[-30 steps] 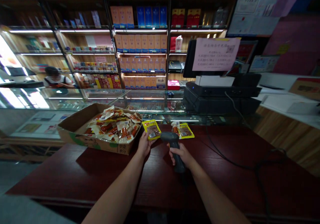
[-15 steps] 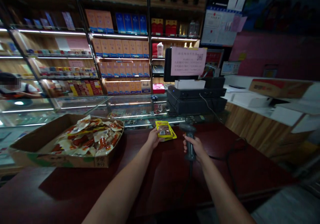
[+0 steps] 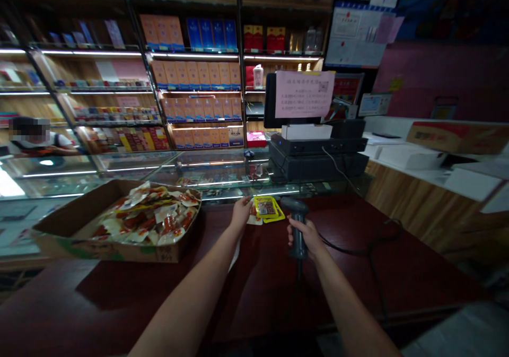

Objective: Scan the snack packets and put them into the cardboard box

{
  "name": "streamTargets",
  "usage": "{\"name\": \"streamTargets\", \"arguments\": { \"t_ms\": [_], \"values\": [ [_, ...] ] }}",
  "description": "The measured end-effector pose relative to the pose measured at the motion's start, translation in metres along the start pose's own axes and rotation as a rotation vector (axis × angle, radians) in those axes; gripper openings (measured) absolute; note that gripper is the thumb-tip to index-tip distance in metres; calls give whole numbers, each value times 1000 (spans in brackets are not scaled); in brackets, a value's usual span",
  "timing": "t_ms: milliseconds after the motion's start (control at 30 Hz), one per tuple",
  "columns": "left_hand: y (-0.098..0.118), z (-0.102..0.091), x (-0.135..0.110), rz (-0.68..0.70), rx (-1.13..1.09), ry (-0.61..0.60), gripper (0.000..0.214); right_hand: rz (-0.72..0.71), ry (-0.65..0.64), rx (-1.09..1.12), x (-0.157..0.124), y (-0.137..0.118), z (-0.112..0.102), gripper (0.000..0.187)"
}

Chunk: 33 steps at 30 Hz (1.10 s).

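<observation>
While reaching across a dark red wooden counter (image 3: 254, 306), left hand (image 3: 241, 212) relaxed and empty, its fingertips (image 3: 247, 202) just beside two flat yellow snack packets (image 3: 267, 207) lying overlapped on the counter; whether they touch is too small to tell. Right hand (image 3: 304, 236) clenched firmly around the handle of a dark grey corded handheld barcode scanner (image 3: 294, 205), the scanner's head tipped forward and just beside the packets, a black cable (image 3: 350, 245) looping away across the counter. Step in hand, as judged: work at the two packets, scanner held ready. Next move calling for no regrip, with the scanner's head already close. Off to the left, an open brown cardboard box (image 3: 103, 252) heaped with small yellow-and-clear snack packets (image 3: 145, 214). Farther off, a glass display case (image 3: 131, 174), a black cash register (image 3: 318, 153) beneath a pink paper notice (image 3: 303, 94), and a co-worker (image 3: 37, 139) behind the glass, near lit shelves of orange and blue boxes (image 3: 194, 76).
</observation>
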<state>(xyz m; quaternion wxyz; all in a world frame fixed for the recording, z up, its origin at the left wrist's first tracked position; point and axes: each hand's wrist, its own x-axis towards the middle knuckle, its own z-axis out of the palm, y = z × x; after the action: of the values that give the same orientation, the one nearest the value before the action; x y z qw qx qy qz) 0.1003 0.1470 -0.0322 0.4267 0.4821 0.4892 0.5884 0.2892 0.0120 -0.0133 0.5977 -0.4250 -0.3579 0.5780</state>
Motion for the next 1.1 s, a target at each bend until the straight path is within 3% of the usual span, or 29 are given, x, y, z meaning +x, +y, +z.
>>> {"name": "streamTargets", "arguments": {
  "t_ms": [100, 233, 333, 433, 567, 700, 767, 867, 967, 1100],
  "values": [
    [12, -34, -11, 135, 129, 78, 20, 12, -65, -24, 7, 10, 25, 31],
    [41, -96, -17, 321, 465, 265, 26, 41, -194, -37, 17, 25, 66, 33],
    [69, -141, -7, 236, 799, 379, 28, 49, -271, -8, 21, 38, 89, 36],
    [88, -169, 15, 102, 1057, 369, 37, 68, -344, 53, 23, 53, 96, 38],
    [91, -178, 45, 0, 1181, 291, 40, 107, -417, 45, 22, 68, 87, 39],
    [84, -174, 53, 18, 875, 485, 20, 95, -444, 44, 21, 71, 80, 38],
    [86, -173, 48, 37, 719, 579, 15, 86, -437, 67, 21, 70, 79, 37],
    [94, -178, 32, 73, 760, 536, 8, 70, -432, 91, 21, 68, 79, 36],
    [98, -181, 11, 193, 813, 518, 2, 51, -435, 100, 20, 67, 80, 34],
    [74, -166, -15, 261, 428, 518, 3, 41, -435, 121, 19, 65, 81, 33]
  ]
}}
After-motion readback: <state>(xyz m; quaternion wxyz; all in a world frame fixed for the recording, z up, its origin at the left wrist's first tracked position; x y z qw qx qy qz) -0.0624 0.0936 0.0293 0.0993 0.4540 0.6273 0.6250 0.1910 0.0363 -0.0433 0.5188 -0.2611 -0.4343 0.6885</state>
